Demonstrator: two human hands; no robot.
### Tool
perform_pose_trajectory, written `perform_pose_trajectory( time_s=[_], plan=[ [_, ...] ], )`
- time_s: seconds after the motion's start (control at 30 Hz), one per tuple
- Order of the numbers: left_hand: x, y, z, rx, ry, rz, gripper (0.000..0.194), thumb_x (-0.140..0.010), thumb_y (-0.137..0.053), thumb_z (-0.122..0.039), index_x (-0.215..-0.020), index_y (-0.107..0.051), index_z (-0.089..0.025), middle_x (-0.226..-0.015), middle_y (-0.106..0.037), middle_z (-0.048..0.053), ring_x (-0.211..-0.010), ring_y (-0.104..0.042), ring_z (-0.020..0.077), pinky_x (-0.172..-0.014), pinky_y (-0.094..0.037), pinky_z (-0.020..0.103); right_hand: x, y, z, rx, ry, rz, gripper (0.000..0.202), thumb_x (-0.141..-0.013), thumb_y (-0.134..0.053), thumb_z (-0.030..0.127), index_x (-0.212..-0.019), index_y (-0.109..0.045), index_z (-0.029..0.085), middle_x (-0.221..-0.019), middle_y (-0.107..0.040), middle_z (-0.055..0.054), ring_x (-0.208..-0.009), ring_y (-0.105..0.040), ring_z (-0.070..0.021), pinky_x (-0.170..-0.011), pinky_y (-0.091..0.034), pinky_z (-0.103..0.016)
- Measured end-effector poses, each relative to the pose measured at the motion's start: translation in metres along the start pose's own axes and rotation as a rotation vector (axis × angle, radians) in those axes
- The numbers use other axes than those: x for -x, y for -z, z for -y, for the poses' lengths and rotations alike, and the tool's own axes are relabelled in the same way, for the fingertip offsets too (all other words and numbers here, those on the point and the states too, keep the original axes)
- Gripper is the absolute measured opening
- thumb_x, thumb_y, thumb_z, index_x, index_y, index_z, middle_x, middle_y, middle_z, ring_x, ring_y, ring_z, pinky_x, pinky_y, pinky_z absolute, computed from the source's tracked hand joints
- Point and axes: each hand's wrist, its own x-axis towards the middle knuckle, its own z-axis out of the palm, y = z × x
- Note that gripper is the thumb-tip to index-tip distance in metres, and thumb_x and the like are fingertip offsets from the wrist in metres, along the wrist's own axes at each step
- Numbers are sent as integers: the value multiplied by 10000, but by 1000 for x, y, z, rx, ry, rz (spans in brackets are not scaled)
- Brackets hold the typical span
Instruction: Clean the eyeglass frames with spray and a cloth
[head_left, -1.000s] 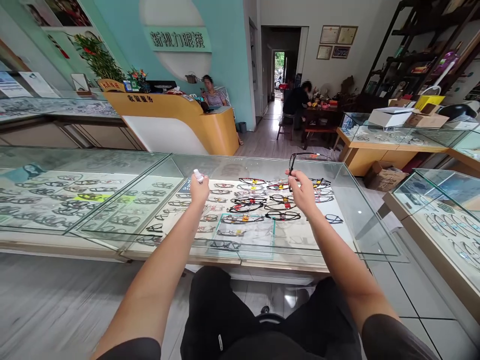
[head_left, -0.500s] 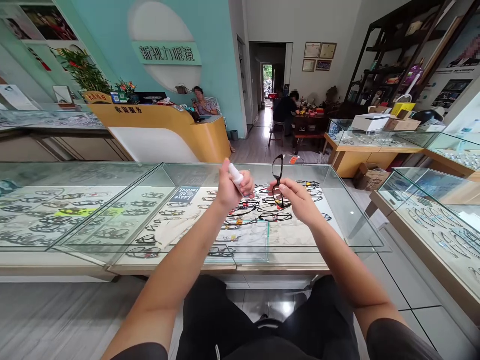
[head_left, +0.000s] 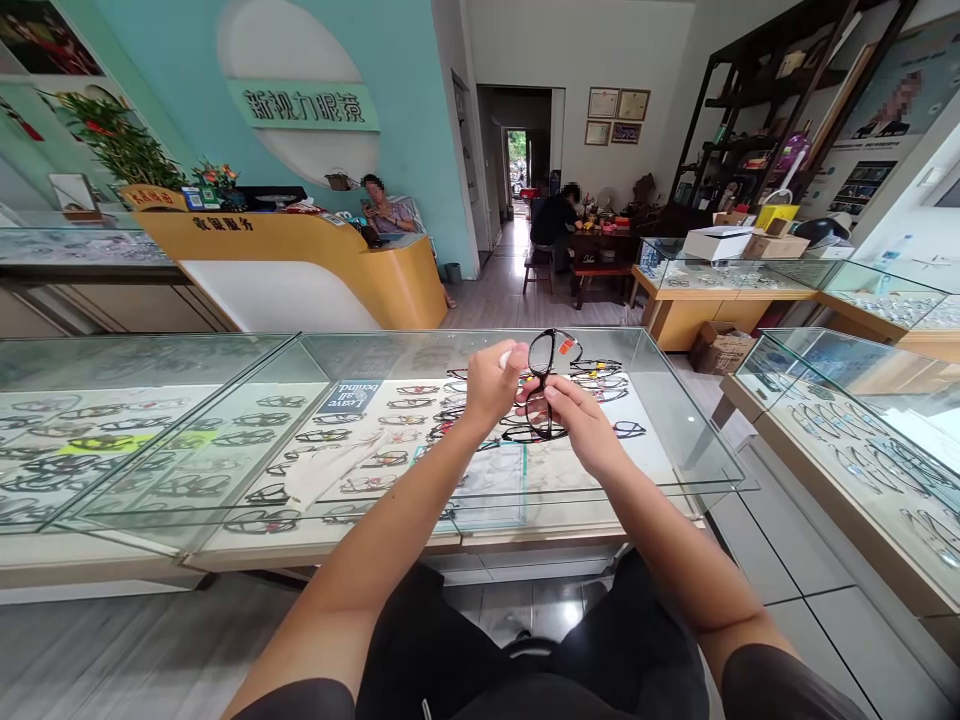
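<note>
My left hand (head_left: 493, 382) is closed around a small white spray bottle (head_left: 508, 360), mostly hidden by the fingers, right beside the upper lens of a pair of glasses. My right hand (head_left: 581, 420) pinches these black-framed glasses (head_left: 541, 382) near the bridge. They are turned on end, one lens above the other, with an orange-red tag at the upper lens. Both hands are over the glass display case (head_left: 480, 500), where rows of eyeglass frames lie on a white surface. A blue printed card (head_left: 351, 397) lies there too.
Another display case (head_left: 862, 450) stands at the right, with boxes (head_left: 718, 243) on a case behind. A yellow counter (head_left: 405, 285) with a seated person (head_left: 386, 212) is at the back left. Another person (head_left: 553, 222) sits at a dark table.
My left hand has moved right and turned, bringing the bottle up beside the glasses. My right hand still grips the glasses, slightly lower. The camera view has shifted a little to the right.
</note>
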Motion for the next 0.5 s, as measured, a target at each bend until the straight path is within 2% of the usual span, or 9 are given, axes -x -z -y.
perform_pose_trajectory(
  time_s=[0.17,0.37,0.5],
  plan=[
    [-1,1,0,-40,-38,29,648,-970,-459,-764,-607,-433,-229,-590,-446,-3,-588,-397,154,-603,-265,341,1,3,-1,-43,-14,-1,421,-906,-753,664,-952,-702,248,-1074,-794,-48,-911,-762,-237,-804,-535,-346],
    [-3,3,-2,-61,-18,64,643,-970,-416,-777,-623,-404,-236,-600,-441,-3,-593,-403,160,-615,-267,352,0,3,-5,-85,-11,18,401,-924,-759,641,-1032,-746,255,-1100,-801,-44,-933,-759,-229,-826,-546,-342],
    [-3,6,-2,-41,-24,68,627,-983,-402,-751,-633,-434,-233,-614,-471,7,-618,-434,169,-635,-311,354,-1,3,-7,-117,-29,24,386,-923,-766,627,-1014,-757,252,-1081,-808,-48,-924,-764,-230,-817,-553,-339]
  ],
)
